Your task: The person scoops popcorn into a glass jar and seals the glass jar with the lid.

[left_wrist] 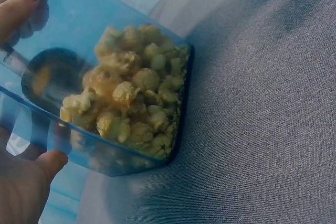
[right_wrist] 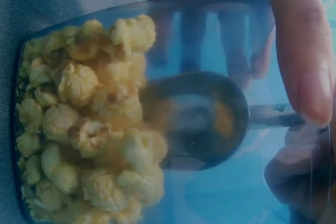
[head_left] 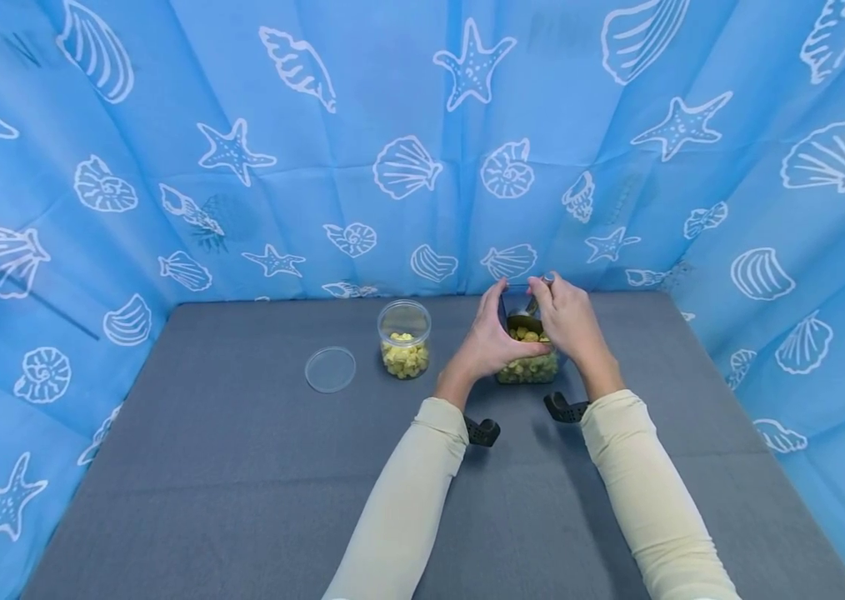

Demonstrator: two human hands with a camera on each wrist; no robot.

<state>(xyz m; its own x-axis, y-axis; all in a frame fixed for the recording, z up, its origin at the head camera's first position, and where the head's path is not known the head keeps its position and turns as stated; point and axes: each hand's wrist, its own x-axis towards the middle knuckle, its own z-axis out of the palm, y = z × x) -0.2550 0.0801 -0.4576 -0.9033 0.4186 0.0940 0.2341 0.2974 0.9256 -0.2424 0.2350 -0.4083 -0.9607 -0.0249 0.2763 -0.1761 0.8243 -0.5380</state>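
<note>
My left hand (head_left: 488,337) grips a clear square-sided container (head_left: 527,371) near its rim, thumb on the near side and fingers behind the far wall. Popcorn (left_wrist: 142,87) fills the lower part of the container. A metal scoop (right_wrist: 197,124) with a deep rounded bowl stands inside, its bowl against the popcorn. My right hand (head_left: 568,321) holds the scoop's handle from above at the container's mouth. In the right wrist view, that hand's curled fingers (right_wrist: 299,166) show dimly through the clear wall.
Left of the hands stands a clear round jar (head_left: 404,321) partly filled with popcorn (head_left: 405,357). Beside it, a round clear lid (head_left: 330,369) lies flat on the grey table (head_left: 242,467). A blue curtain (head_left: 362,100) with shell patterns hangs behind and at both sides.
</note>
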